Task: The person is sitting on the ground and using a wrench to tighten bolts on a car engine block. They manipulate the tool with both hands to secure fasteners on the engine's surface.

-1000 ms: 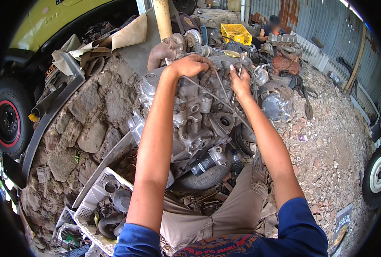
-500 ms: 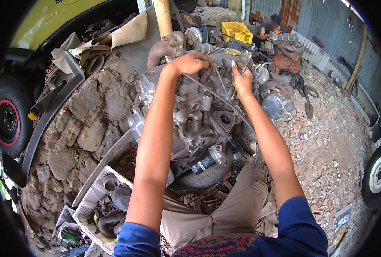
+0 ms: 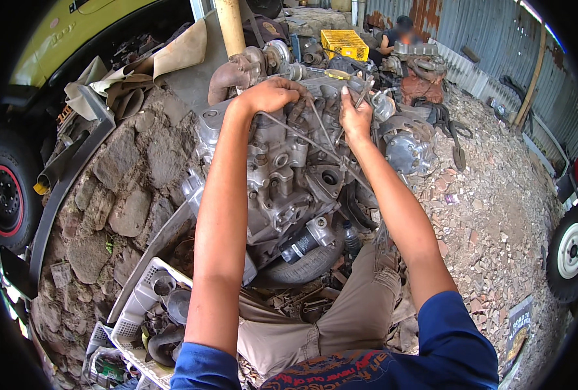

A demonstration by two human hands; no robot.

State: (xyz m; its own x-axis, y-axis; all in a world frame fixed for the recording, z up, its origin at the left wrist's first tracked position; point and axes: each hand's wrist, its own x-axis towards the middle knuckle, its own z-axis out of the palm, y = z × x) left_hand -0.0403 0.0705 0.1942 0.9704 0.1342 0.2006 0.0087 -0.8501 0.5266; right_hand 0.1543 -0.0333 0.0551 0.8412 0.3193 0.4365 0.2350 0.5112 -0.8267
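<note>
A grey metal engine block (image 3: 282, 162) stands in front of me, tilted, with thin metal pipes (image 3: 305, 138) running across its upper side. My left hand (image 3: 271, 95) reaches over its far left part, fingers curled down and closed; what they grip is hidden behind the hand. One slim pipe starts close to those fingertips. Farther right, my right hand (image 3: 355, 120) is closed around a silver wrench (image 3: 365, 90), thumb pointing up, above the engine's far right part. Behind my left hand sits a rusty turbocharger (image 3: 237, 70). A dark cylindrical filter (image 3: 302, 244) shows at the engine's near side.
A tire (image 3: 299, 270) lies below the engine, beside a plastic bottle (image 3: 351, 239). A white crate (image 3: 130, 322) of parts stands at lower left by a stone wall (image 3: 133, 211). A yellow crate (image 3: 345, 45) and a person (image 3: 393, 39) are farther back. Rubble (image 3: 490, 221) covers the right.
The whole view has shifted slightly, so the scene sits a little farther left. Both hands keep nearly the same places on the engine, and the wrench stays in my right hand.
</note>
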